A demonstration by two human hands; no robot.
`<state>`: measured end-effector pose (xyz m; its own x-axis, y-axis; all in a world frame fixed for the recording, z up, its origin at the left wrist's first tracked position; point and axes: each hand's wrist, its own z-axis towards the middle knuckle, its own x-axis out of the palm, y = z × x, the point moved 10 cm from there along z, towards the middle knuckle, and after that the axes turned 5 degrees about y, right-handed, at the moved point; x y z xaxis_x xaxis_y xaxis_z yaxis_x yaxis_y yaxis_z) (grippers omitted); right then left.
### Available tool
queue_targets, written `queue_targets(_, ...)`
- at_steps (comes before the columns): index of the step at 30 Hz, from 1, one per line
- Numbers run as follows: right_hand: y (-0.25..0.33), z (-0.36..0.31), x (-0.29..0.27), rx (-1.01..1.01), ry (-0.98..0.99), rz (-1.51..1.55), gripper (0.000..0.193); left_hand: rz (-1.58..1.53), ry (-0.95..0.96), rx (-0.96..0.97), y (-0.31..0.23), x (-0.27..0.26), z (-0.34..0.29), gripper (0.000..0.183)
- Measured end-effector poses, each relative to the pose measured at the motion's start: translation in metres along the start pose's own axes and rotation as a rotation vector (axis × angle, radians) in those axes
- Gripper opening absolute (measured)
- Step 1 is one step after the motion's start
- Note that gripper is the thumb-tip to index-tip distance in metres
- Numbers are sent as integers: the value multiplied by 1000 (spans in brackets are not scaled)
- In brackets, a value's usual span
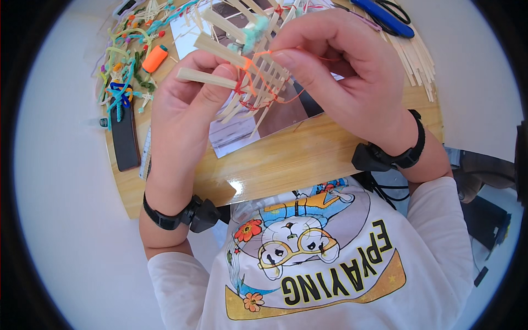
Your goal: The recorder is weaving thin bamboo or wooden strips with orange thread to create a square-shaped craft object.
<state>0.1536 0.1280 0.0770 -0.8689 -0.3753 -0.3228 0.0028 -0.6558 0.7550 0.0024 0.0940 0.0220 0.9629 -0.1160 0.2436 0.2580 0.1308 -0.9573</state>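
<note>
Wooden counter (pixel 308 157) before me, printed sheet (pixel 236 140) on it. Stick lattice (pixel 275 74) raised above sheet, my left hand (pixel 184 113) clamped on its left edge; right hand (pixel 352 71) pinching orange thread (pixel 263 54). Best, I judge: brace joint firmly, draw thread evenly, keep wraps snug without bending sticks.

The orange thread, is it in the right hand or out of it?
In: thumb and forefinger of the right hand pinch the orange thread beside the sticks.
</note>
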Motion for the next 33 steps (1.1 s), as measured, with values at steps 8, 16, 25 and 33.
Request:
queue_targets(8,1,-1,9,-16,195,-165,13,32,32,1,2,-2,-3,25)
queue_targets(16,3,-5,13,-78,190,-227,14,-3,58,-11,4,2,-4,27)
queue_targets(25,12,-4,8,-128,104,-332,20,-40,78,-34,6,12,-4,32)
queue_targets(33,15,-6,12,-157,122,-343,18,4,66,-6,8,9,-6,32)
